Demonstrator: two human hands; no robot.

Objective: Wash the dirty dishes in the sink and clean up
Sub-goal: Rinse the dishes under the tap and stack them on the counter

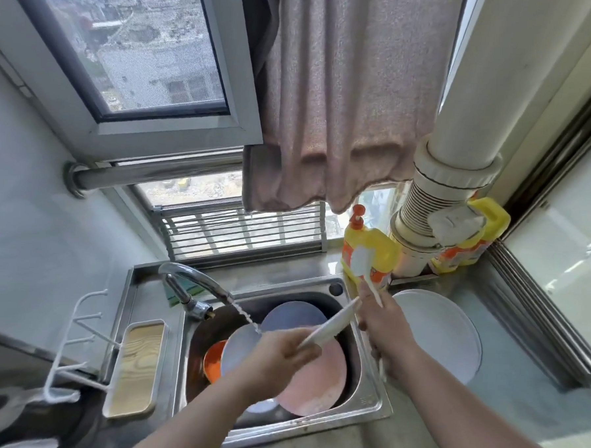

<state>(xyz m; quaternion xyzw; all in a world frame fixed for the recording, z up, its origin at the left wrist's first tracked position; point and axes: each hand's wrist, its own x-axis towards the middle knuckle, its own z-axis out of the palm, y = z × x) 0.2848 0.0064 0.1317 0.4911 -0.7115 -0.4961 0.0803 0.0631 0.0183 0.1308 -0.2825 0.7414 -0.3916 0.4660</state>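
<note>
Head view: white plate (330, 325) edge-on, seemingly wet, above sink (370, 399).

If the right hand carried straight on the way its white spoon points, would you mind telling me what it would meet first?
Probably the yellow dish-soap bottle: the right hand holds the white spoon with its bowl overlapping that bottle's label. Depth is unclear, so they may already be close.

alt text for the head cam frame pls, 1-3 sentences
Over a steel sink with the faucet running, the left hand grips one end of a white utensil while the right hand holds a white spatula. Plates and an orange bowl fill the sink; a white plate sits right.
</note>
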